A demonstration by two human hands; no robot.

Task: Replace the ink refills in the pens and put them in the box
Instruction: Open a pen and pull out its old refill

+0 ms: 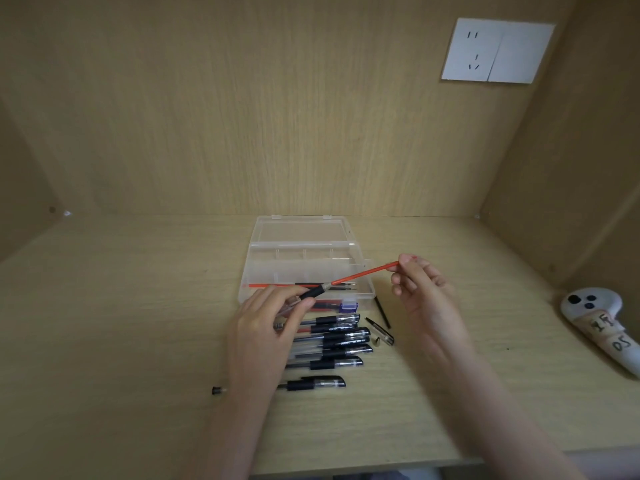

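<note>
Holding pen barrel left-handed, red refill pinched right

The white controller bears handwritten tape labels, apparently "IF" and "OS".

From my feed: 2 bare forearms enter from the bottom edge, no sleeves in view. Left hand and right hand both bare; I see no rings, watch, bands or gloves. Nails short and unpainted where I can make them out. Right forearm is motion-blurred, so finer detail there is unreadable.
</note>
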